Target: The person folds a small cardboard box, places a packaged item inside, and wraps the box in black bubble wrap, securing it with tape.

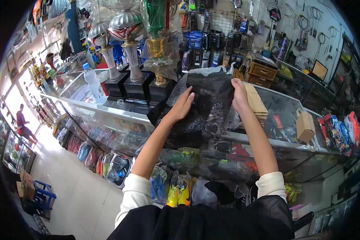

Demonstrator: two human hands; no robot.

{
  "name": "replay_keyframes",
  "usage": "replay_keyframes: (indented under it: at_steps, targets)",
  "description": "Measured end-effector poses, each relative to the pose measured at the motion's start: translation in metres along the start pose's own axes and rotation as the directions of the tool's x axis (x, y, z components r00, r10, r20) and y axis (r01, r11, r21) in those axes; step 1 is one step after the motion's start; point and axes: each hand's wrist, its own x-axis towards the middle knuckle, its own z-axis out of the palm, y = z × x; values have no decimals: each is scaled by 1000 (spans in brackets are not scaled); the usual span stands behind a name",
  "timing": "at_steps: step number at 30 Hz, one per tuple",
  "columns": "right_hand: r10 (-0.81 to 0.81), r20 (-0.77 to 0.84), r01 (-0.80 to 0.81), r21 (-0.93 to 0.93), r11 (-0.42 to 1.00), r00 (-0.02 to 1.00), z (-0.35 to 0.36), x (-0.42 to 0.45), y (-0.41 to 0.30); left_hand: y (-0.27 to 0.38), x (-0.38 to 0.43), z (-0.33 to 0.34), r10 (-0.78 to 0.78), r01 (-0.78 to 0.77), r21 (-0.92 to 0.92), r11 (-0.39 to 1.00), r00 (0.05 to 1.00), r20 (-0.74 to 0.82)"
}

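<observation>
A sheet or bag of black bubble wrap (210, 102) spreads over the front edge of the glass display counter (129, 115), with a pale crumpled strip along its top. My right hand (240, 95) grips its right edge near the top, thumb on the near side. My left hand (181, 105) lies against the wrap's left part, fingers pointing up and inward; whether it pinches the plastic is unclear. More dark wrap bunches below, hanging past the counter edge. Whatever the wrap may contain is hidden. Just right of my right hand sits a stack of folded brown cardboard (255, 103).
Tall trophies (132, 60) on black bases and a plastic bottle (94, 84) stand left on the counter. A small cardboard box (305, 126) is at right. Bagged shoes (180, 189) line the counter's foot. A person (22, 124) is near the bright doorway.
</observation>
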Motion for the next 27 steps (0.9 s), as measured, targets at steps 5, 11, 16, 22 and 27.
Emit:
replay_keyframes:
  at_steps: [5,11,16,22,27]
  targets:
    - [-196,-75,175,-230,957,978,-39,12,-29,0,-1,0,-277,216,332,918,950,146]
    - [-296,-79,276,-199,940,952,-60,12,-57,26,-4,-6,-81,-55,749,660,986,144]
    - [-194,-115,190,-50,981,974,-36,-13,-75,49,2,-10,-337,-3,697,717,874,350]
    - [-262,-125,268,31,963,957,-34,-20,-104,63,16,19,-25,26,-3,1000,977,213]
    - [-194,-64,196,17,980,979,-84,-27,-120,96,45,77,-178,284,-720,633,959,222]
